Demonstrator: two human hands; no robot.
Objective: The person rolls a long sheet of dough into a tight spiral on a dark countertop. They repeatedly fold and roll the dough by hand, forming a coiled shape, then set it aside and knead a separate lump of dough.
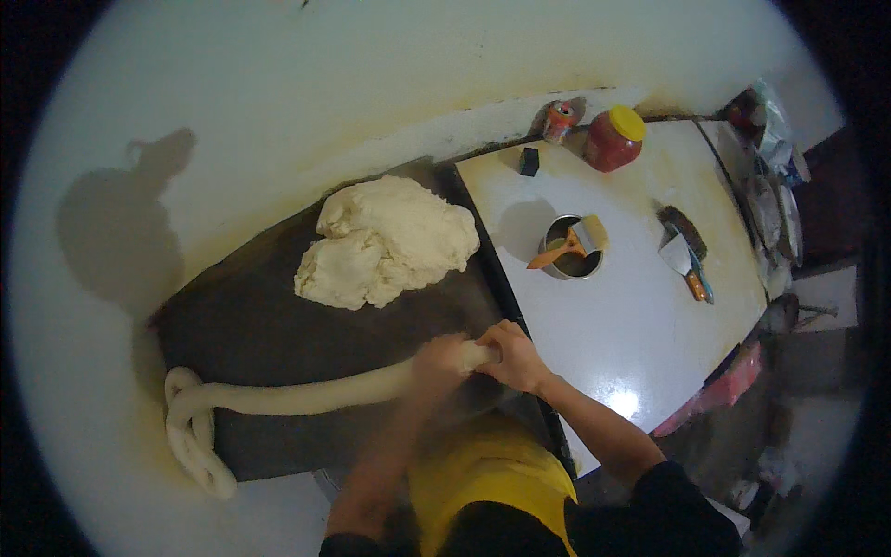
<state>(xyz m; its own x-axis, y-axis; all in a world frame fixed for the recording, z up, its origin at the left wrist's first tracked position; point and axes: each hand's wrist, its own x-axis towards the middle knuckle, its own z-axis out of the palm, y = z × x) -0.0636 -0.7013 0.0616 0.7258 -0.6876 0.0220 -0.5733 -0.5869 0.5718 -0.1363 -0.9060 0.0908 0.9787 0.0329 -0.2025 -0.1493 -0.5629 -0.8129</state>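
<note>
A long rope of pale dough lies along the near side of the dark worktop, its far left part looped over itself. My left hand, blurred, is closed round the rope close to its right end. Just to the right, my right hand grips the tip of the rope between thumb and fingers. Beyond both hands sits a large rough mound of dough, apart from the rope.
On the white tabletop at right stand a metal pot with a brush across it, a yellow-lidded jar, a drink can, a small black block and a scraper. A wall runs behind.
</note>
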